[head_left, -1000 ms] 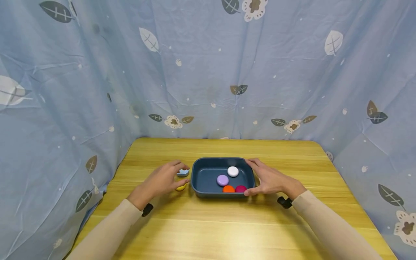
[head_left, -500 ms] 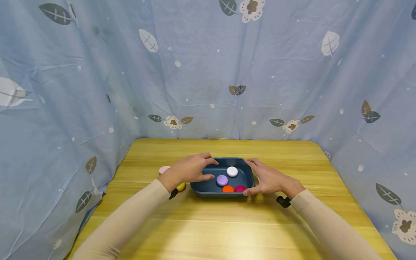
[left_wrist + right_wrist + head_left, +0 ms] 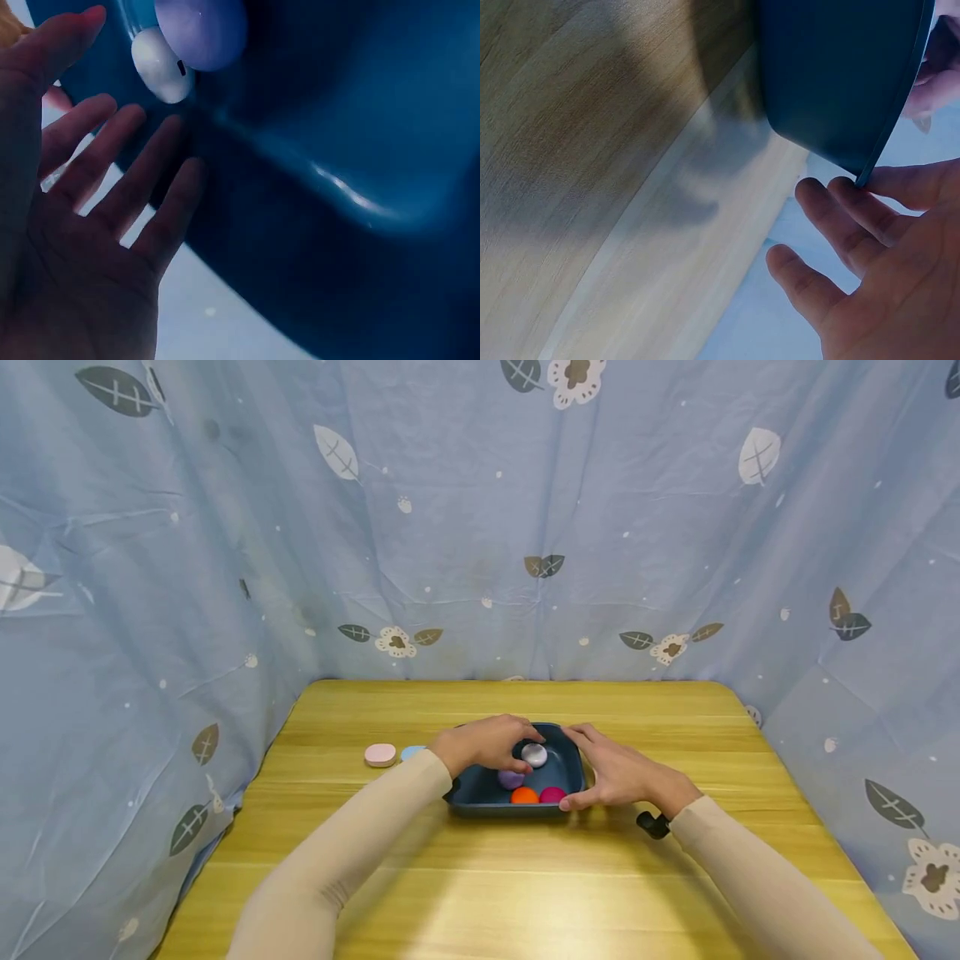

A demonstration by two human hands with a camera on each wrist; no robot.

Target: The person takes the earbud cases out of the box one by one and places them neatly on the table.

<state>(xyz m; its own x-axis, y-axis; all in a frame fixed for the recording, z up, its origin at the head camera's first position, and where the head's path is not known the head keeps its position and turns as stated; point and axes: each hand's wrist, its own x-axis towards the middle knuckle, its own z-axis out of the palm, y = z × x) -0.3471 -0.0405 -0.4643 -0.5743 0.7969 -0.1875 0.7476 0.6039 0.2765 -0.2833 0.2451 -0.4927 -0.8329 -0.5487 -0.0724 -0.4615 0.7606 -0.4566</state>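
Observation:
A dark blue rectangular tray (image 3: 480,810) with rounded corners sits mid-table. Inside lie smooth, rounded disc-like pieces: white (image 3: 534,755), purple (image 3: 512,779), orange (image 3: 524,796) and magenta (image 3: 552,796). Over the tray reaches my left hand (image 3: 487,743), thumb and fingers apart near the white piece. In the left wrist view its fingers are extended, with the white piece (image 3: 159,66), which bears a small dark mark, beyond the fingertips. My right hand (image 3: 618,770) grips the tray's right end, thumb at the front corner and fingers at the back; its fingertips touch the rim (image 3: 862,176).
Left of the tray, a pale pink piece (image 3: 380,755) lies on the wooden table (image 3: 480,893). Beside it is a light blue piece (image 3: 412,752), partly covered by the left sleeve. A blue patterned curtain (image 3: 450,527) surrounds the table's back and sides.
My left hand has moved right, from beside the light blue and yellow pieces to over the tray. The yellow piece is now out of sight behind the left arm. The right hand stays on the tray.

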